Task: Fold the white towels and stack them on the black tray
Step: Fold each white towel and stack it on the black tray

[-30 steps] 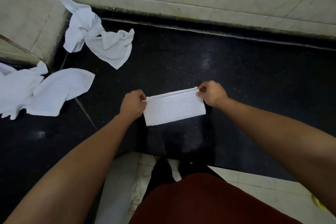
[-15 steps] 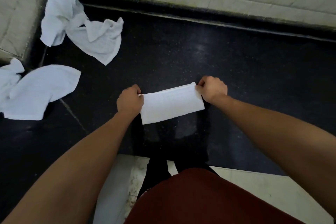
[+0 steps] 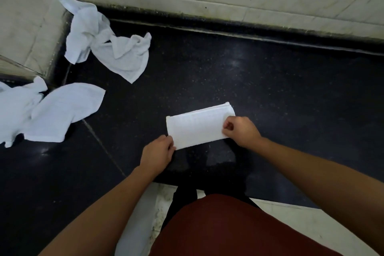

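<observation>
We see the towel [image 3: 199, 124] folded into a flat strip on the black counter [image 3: 270, 89], right in front of the person. Left hand [image 3: 156, 151] pinches its near left corner, fingers curled. Right hand [image 3: 239, 131] pinches the right end, fingers curled too. We judge it light, soft, limp and not slippery. Its layers could sag or slide apart, so grip both ends. Grid weave, hemmed edge. Far towel [image 3: 108, 48] and left towel [image 3: 52, 114] lie crumpled. Counter is glossy speckled stone. We can't pick out a tray.

Person's wearing a dark red top [image 3: 239, 228], black trousers [image 3: 185, 195] poking out just past it. Beyond the top, left hand [image 3: 155, 151] and right hand [image 3: 241, 131] are bare, forearms too.
</observation>
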Demonstrator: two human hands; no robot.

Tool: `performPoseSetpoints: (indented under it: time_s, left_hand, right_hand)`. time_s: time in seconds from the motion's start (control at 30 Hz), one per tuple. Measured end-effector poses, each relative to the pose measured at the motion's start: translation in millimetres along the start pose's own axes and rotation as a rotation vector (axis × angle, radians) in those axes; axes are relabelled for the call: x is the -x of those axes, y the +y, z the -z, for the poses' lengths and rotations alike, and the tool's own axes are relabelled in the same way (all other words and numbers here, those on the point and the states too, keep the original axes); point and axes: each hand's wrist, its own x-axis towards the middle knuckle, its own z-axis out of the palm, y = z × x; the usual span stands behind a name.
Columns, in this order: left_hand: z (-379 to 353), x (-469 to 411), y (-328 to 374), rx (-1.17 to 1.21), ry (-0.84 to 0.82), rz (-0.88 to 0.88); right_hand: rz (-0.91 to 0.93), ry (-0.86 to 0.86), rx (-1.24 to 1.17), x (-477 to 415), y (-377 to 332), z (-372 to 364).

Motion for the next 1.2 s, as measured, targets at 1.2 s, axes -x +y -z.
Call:
performPoseSetpoints:
  time_s: [1.2]
  left_hand:
    - [30, 52, -71, 0.076, 0.053, 0.121]
  right_hand:
    - [-0.171, -0.176, -0.193, -12, -152, -32]
